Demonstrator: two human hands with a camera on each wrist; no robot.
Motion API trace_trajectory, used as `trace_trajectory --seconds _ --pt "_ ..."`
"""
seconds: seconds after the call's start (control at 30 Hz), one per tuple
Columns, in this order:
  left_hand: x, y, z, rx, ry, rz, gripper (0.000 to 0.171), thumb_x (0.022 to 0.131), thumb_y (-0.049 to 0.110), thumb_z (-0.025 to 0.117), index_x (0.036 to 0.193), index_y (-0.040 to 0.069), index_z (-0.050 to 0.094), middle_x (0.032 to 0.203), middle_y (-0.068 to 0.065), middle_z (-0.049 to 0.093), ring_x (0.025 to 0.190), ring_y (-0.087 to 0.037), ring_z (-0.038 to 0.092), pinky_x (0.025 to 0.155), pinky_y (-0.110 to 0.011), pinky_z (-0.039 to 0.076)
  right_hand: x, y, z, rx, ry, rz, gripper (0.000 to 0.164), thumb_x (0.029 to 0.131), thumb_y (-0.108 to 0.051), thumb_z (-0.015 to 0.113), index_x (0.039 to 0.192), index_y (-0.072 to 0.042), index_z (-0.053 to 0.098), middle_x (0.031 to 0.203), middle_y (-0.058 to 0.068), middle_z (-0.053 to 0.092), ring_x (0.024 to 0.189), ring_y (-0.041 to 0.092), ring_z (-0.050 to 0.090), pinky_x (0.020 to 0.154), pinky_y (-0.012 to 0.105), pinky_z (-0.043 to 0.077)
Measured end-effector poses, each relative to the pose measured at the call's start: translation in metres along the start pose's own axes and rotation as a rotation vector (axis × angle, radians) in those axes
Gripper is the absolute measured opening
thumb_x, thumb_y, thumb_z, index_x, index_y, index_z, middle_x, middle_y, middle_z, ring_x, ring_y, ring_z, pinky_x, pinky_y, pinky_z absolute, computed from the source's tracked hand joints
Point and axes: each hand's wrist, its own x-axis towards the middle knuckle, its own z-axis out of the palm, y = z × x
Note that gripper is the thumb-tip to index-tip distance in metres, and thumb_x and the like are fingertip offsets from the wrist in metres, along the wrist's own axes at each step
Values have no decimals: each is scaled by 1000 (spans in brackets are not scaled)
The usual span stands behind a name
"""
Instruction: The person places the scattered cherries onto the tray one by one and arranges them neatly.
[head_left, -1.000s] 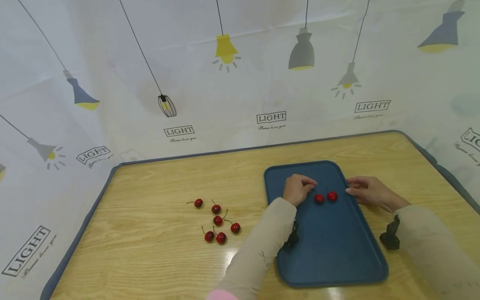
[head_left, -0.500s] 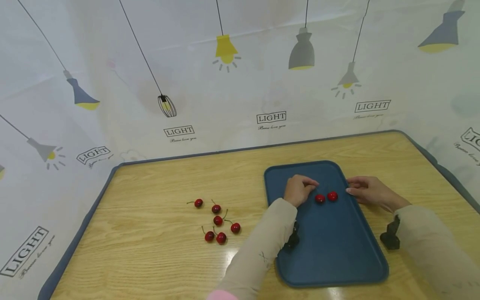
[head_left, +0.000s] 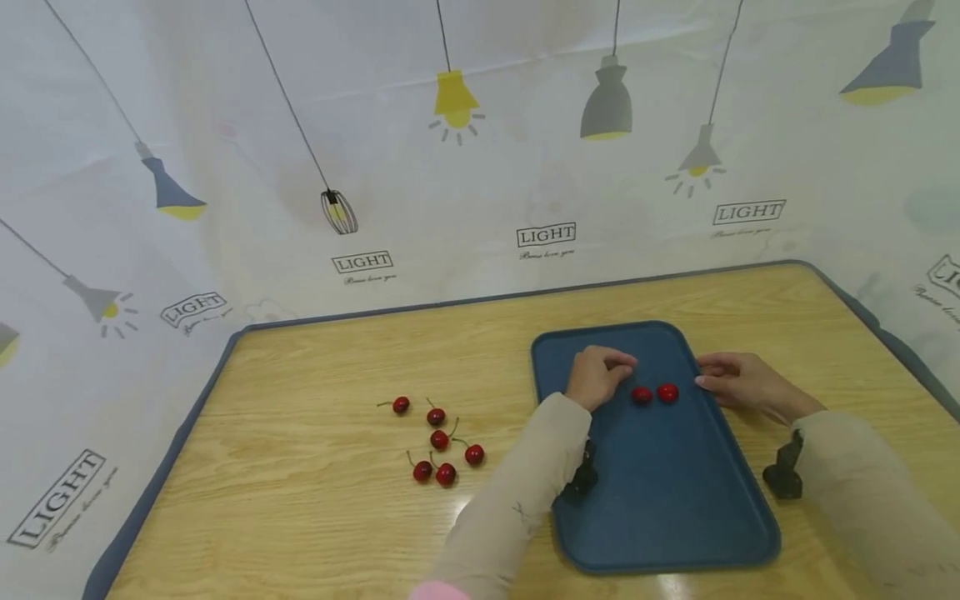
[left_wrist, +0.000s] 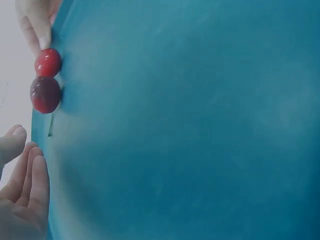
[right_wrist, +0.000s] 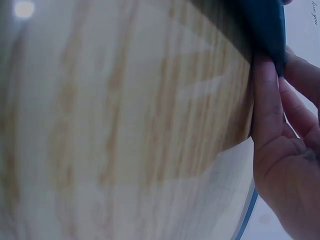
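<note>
Two red cherries sit side by side on the blue tray point(head_left: 660, 500): the nearer cherry point(left_wrist: 45, 94) shows its green stem in the left wrist view, and the other cherry point(head_left: 667, 392) lies close to the right rim. My left hand point(head_left: 594, 379) hovers over the tray just left of them. Its thumb and fingers stand apart beside the stem, with nothing visible between them. My right hand point(head_left: 750, 387) holds the tray's right rim, the edge pinched between thumb and fingers point(right_wrist: 266, 95) in the right wrist view.
Several stemmed cherries point(head_left: 439, 439) lie in a loose group on the wooden table point(head_left: 300, 500), left of the tray. A white cloth point(head_left: 480, 167) printed with lamps encloses the back and sides.
The head view has shifted slightly. My left fingertips moved a little right, then lifted slightly, while the nearer cherry on the tray shifted marginally. My right hand stays at the rim.
</note>
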Motion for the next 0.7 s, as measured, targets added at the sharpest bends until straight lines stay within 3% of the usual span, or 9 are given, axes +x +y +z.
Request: trace_trajectory --seconds 0.37,0.5,0.7 --pt "-6 6 -31 -2 -94 90 23 84 16 62 106 12 64 101 1 64 81 -6 58 63 -16 44 1 0 1 -9 -8 10 62 89 -24 55 129 14 28 109 24 49 90 15 57 73 29 49" --pt "-14 8 -47 -26 -138 121 28 85 19 61 111 9 62 106 -3 62 83 -7 58 67 -17 44 1 -2 1 -15 -9 9 63 89 -25 55 130 15 28 110 25 49 90 15 57 73 29 49" --pt "-31 10 -78 14 -198 181 31 87 20 57 115 6 58 111 -7 59 92 -12 56 74 -17 43 1 -3 1 -24 -12 13 63 89 -25 54 130 15 27 111 26 47 90 15 56 74 28 49"
